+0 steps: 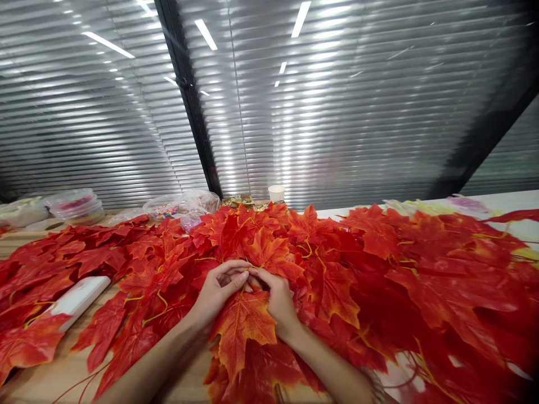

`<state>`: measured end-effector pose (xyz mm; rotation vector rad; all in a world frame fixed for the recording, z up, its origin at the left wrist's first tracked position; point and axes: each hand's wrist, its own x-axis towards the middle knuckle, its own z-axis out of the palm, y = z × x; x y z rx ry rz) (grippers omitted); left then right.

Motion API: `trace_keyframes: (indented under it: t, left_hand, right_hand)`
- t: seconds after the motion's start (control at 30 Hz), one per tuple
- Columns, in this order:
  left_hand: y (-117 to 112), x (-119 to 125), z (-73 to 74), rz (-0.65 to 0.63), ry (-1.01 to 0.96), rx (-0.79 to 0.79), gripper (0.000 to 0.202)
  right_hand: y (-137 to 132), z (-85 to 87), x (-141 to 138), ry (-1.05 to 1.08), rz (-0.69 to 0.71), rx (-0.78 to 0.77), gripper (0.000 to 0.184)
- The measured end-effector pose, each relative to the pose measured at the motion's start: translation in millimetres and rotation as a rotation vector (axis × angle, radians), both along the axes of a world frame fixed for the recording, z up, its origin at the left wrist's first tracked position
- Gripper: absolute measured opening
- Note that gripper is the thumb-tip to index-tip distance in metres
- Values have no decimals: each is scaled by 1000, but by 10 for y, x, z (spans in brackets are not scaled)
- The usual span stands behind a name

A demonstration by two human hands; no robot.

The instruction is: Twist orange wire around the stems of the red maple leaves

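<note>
The artificial maple leaf (245, 325) hangs between the left hand (219, 289) and right hand (280, 303), its long axis running near to far; both, about equally close, pinch its far stem end. Similar red leaves (309, 224) heap around.

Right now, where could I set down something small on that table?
Bare wooden tabletop shows at lower left, between the white box and left forearm, partly crossed by thin red strands; another patch lies between that forearm and the central maple leaf. Other leaves crowd the left hand and right hand.
</note>
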<state>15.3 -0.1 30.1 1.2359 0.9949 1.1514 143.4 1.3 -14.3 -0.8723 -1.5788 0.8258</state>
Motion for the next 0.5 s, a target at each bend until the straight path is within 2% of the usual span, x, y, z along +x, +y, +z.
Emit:
trace_keyframes:
  t: [0.2,0.5]
  left_hand:
    - [-12,5,-17,25,8,1,25]
    - [2,0,-34,-4,-6,-3,22]
  right_hand:
    - [-5,-3,-4,12,17,-4,15]
    - [-6,16,-6,39,43,-32,13]
